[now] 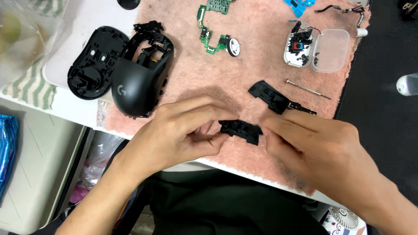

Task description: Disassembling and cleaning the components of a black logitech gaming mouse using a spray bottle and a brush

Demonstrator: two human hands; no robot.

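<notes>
Clearly the computer mouse is well into being taken apart, seen from the head camera looking down over the pink towel that covers the desk. Both hands meet at the near edge of the towel around one small black plastic button piece. The left hand pinches its left end between thumb and fingertips, closed snugly on it. The right hand has its fingertips against the right end, though the motion blur there keeps me from saying how firmly it grips. The piece is lifted just off the towel or barely touching it; I cannot tell which.

Just beyond the hands lies a second, similar black button piece, apart from the first. The black top shell sits at the left, hollow, its innards exposed, and beside it, touching or nearly so, the black bottom shell lies open side up. Farther back rest the green circuit board with the white scroll wheel at its end. A clear plastic box holds tiny dark screws, and a thin screwdriver lies near it.

By my judgement the shells are split, the board and wheel are out, and the screws are set aside. What remains, from how things lie, is work on the button pieces themselves.
</notes>
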